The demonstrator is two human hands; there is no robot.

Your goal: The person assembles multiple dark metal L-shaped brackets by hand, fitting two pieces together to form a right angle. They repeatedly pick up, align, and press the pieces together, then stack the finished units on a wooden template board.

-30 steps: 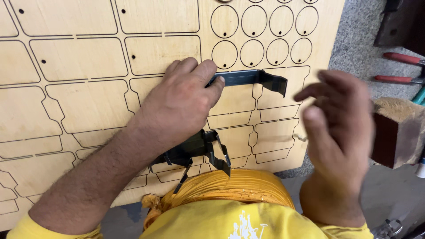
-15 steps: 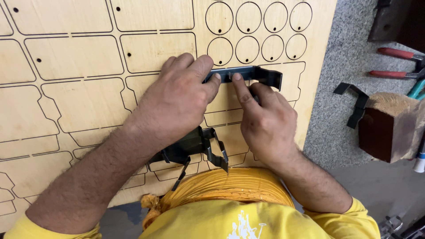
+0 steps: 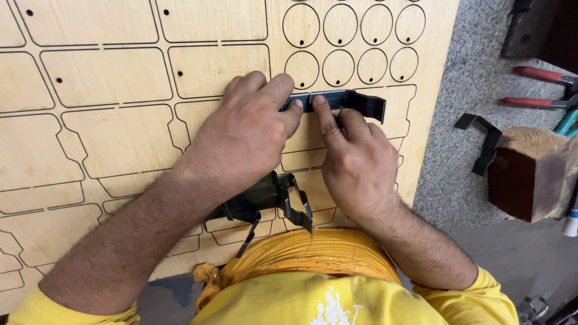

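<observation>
Since half a second ago little has shifted: the right hand (image 3: 355, 162), which a second ago hung open in the air off the sheet's edge, stays down beside the left hand (image 3: 247, 135), both bearing on the dark metal bracket (image 3: 343, 101).

No container shows here; the nearest thing to one is the pale plywood sheet (image 3: 120, 78), laser-cut into rounded panels and two rows of circles, and every cut piece sits in its outline.

The bracket lies flat on the sheet just under the circles, its bent end poking toward the sheet's right edge. The left hand's fingers curl over its left end, thumb and forefinger pinched together on the strip. The right hand's forefinger presses on the top of the strip near its middle, the other fingers folded under; whether they clasp it I cannot tell.

A cluster of similar dark brackets (image 3: 274, 201) lies near the sheet's lower edge, between the forearms and just above the orange cloth (image 3: 313, 256) at the person's waist.

To the right the sheet ends close to the bracket's bent tip. Beyond it is grey speckled floor (image 3: 457, 180) with another bent black bracket (image 3: 484, 141) lying against a wooden block (image 3: 530, 174), and red-handled pliers (image 3: 539, 87) farther up.
</observation>
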